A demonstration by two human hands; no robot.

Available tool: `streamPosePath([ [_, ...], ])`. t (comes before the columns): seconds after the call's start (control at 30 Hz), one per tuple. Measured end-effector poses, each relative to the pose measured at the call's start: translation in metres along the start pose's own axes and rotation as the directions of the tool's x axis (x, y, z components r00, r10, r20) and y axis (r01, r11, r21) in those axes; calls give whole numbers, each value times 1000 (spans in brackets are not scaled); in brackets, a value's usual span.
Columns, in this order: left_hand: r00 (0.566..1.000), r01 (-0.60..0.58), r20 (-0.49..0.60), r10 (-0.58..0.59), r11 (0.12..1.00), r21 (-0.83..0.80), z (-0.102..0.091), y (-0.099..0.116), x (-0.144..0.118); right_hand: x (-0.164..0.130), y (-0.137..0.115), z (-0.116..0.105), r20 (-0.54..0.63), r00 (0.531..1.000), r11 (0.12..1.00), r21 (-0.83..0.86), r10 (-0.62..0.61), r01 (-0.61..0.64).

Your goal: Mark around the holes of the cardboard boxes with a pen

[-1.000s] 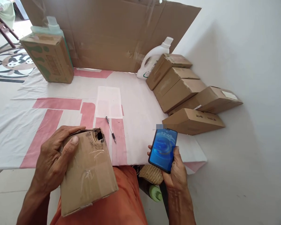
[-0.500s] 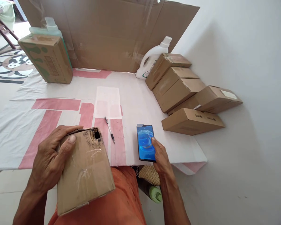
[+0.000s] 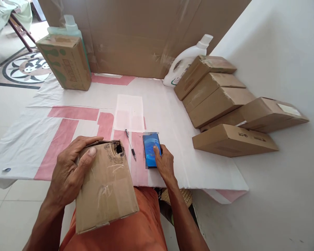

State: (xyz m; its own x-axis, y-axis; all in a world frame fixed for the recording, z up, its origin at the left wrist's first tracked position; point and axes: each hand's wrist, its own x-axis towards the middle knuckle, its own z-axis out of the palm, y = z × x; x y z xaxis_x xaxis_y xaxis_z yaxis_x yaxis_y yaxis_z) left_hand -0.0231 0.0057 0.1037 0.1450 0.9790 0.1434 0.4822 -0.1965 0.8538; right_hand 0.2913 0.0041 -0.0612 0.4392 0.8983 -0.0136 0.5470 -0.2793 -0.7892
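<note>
Currently we see the phone [image 3: 149, 148] at the table [image 3: 170, 115], contact unclear, right hand [image 3: 165, 159] gripping it; left hand [image 3: 72, 169] clamps the holed box [image 3: 107, 195] over the lap [image 3: 148, 216]. We judge neither released yet; pen [image 3: 131, 145] and paper [image 3: 129, 111] lie free.

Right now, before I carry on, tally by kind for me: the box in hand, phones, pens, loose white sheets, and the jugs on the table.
Held box: 1
Phone: 1
Pen: 1
White sheet: 1
Jugs: 2, namely a white jug and a teal jug
Total: 6
</note>
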Motion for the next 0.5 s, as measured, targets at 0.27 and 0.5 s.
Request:
streamPosePath([
  [0.27,987,162,26,-161,944,-286,2,-8,-8,-11,4,1,-20,995,973,-211,-97,91],
  [0.5,988,134,-16,-156,889,-437,13,-31,-9,-62,-20,-30,554,802,975,98,-221,201],
])
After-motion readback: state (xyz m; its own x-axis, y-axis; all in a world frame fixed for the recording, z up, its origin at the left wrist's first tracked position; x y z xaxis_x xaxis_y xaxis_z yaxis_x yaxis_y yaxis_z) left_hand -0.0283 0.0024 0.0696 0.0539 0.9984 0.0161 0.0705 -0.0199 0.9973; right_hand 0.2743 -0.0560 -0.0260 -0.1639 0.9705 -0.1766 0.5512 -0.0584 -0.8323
